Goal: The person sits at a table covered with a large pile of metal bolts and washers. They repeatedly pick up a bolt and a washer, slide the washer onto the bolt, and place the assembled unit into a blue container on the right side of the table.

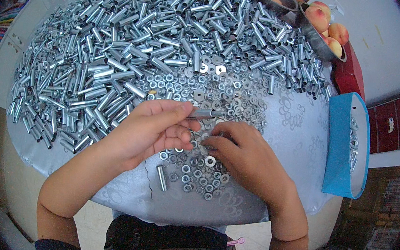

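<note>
Between the thumb and fingers of my left hand [153, 125] is a shiny metal sleeve [196, 115], held nearly level. A narrower rod end sticks out of its right side. My right hand [250, 157] is just to the right and lower, its fingers bent down onto the loose washers and nuts [197, 173]. Its thumb and whatever lies under its fingertips are hidden. One separate metal sleeve [161, 178] lies on the table below my left hand. A large heap of metal sleeves [113, 67] spreads beyond both hands, with flat washers [199, 94] at its near edge.
A blue fabric bin [341, 145] with metal parts inside stands at the right edge of the cloth-covered table [297, 174]. Metal bowls, one holding peaches [337, 33], sit at the far right beside a red object [349, 75]. A dark thread [148, 180] lies near the front edge.
</note>
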